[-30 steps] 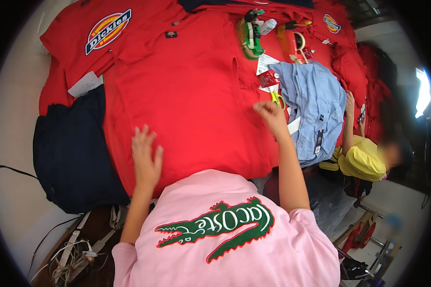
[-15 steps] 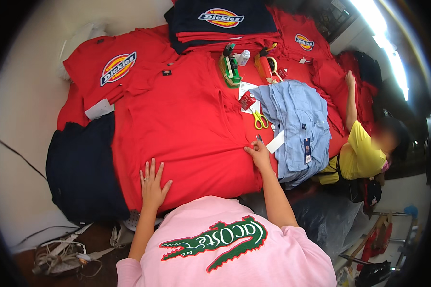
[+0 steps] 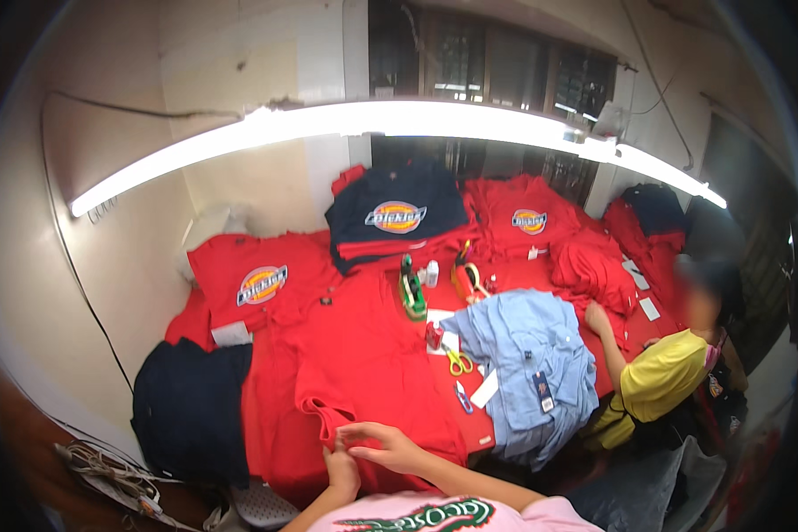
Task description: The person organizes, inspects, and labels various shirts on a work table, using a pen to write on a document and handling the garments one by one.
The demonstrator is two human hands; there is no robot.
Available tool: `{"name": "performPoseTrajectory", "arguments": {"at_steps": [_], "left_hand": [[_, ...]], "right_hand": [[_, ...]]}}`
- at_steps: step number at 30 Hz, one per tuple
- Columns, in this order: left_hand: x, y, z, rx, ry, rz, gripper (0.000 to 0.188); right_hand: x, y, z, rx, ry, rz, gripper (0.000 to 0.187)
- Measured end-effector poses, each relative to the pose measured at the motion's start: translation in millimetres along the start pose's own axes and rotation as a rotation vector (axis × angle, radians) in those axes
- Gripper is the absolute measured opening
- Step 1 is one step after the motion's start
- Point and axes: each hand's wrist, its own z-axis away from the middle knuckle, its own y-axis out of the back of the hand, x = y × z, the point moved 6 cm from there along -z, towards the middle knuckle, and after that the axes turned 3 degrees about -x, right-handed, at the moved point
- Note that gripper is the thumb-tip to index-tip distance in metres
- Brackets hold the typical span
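A large red shirt (image 3: 377, 350) lies spread on the table in front of me. Its near edge is gathered into raised folds that reach my hands. My left hand (image 3: 341, 472) is closed at the end of these folds, pinching the red cloth. Right over its fingertips, my right hand (image 3: 388, 445) reaches in from the right with bent fingers drawn together. Whatever its fingertips pinch is too small to make out. Blue-handled snips (image 3: 464, 398) lie to the right of the shirt, near yellow-green scissors (image 3: 458, 361) and a white card (image 3: 485, 388).
Light blue shirts (image 3: 541, 341) with a dark tag lie at right; a person in yellow (image 3: 665, 377) handles red garments beyond. A green tape dispenser (image 3: 411, 293) and white bottle (image 3: 432, 274) stand mid-table. Dark navy garments (image 3: 191, 408) lie left. A tube light (image 3: 399, 120) hangs above.
My hands were apart, the left flat on the shirt and the right at its right edge. Now they meet at the near edge, which is lifted into folds. The view has tilted up.
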Motion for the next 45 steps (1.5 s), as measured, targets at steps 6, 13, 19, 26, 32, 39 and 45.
{"name": "performPoseTrajectory", "arguments": {"at_steps": [6, 13, 19, 26, 32, 39, 45], "left_hand": [[82, -113, 1, -0.086, 0.046, 0.152, 0.06], [116, -258, 198, -1.927, 0.644, -0.906, 0.034], [142, -218, 191, -1.975, 0.478, -0.549, 0.026], [214, -187, 168, -1.814, 0.089, -0.277, 0.04], [282, -119, 151, -1.944, -0.189, -0.086, 0.052], [249, -40, 24, -1.352, 0.012, 0.506, 0.05], [87, 175, -109, -0.385, 0.329, 0.526, 0.07]], "right_hand": [[75, 79, 126, 0.474, -0.423, -0.434, 0.041], [71, 149, 224, 0.783, -0.364, -0.551, 0.032], [4, 187, 306, 0.896, -0.09, -0.576, 0.021], [-154, 199, 380, 0.539, 0.456, -0.31, 0.015], [-295, 164, 295, -0.665, 0.703, -0.17, 0.017], [-192, 195, 152, -0.793, 0.549, -0.589, 0.032], [146, 215, 28, 0.605, -0.572, -0.707, 0.045]]}}
